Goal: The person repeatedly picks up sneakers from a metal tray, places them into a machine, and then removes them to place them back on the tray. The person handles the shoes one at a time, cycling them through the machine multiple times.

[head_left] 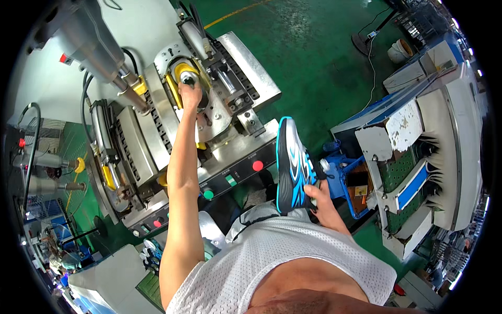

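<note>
My left arm stretches out to the pressing machine [225, 152]. There my left hand [190, 94] is closed at the yellow-padded cradle [184, 69], its fingers on a small dark and white piece that I cannot make out. At my right side, a blue, white and black sneaker [293, 167] stands heel-down in front of my waist. My right hand [323, 198] is wrapped round its heel end, with part of the fingers hidden behind it. The shoe's dark sole side faces left.
Green and red buttons [258, 166] line the machine's front panel. Above its left side hangs a thick metal cylinder [86, 39]. On the right stand a blue frame [342, 183] and a machine with a bristled opening [418, 167]. More sneakers [151, 251] lie at the lower left.
</note>
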Demonstrator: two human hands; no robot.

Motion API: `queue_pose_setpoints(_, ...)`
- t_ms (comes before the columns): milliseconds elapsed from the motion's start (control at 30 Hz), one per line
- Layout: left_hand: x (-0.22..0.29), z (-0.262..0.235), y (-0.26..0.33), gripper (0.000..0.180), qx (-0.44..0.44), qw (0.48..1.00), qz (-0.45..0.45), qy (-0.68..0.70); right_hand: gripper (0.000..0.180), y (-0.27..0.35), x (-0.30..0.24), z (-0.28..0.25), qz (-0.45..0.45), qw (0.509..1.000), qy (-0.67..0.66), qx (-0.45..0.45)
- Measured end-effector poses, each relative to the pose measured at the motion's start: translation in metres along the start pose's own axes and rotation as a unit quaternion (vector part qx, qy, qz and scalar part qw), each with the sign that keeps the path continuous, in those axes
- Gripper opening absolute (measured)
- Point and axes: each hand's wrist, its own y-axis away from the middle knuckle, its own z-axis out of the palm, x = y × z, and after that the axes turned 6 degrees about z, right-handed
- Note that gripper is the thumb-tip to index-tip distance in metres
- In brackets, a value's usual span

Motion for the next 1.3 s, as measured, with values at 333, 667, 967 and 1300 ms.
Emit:
queue_pose_setpoints(333, 0.008, -0.098, 0.006, 0.051, -0.050, 0.951, -0.166, 0.255, 0.053, -0.059, -0.007, 0.049, -0.095, 0.987, 0.114, -0.055)
queue_pose_setpoints(667, -0.037, -0.276, 0.319, 0.062, -0.061, 0.929, 0.004, 0.364, 0.063, -0.361, -0.081, 0.240, 0.002, 0.913, 0.394, -0.109)
queue_pose_setpoints(967, -0.118, -0.258, 0.593, 0.059, 0.138, 0.902, -0.363, 0.191, 0.051, -0.458, 0.023, 0.264, -0.415, 0.607, 0.674, 0.077)
queue_pose_setpoints(1300, -0.250, -0.121, 0.629, 0.072, 0.203, 0.910, -0.361, 0.009, 0.085, -0.528, -0.017, 0.249, -0.251, 0.647, 0.713, 0.097)
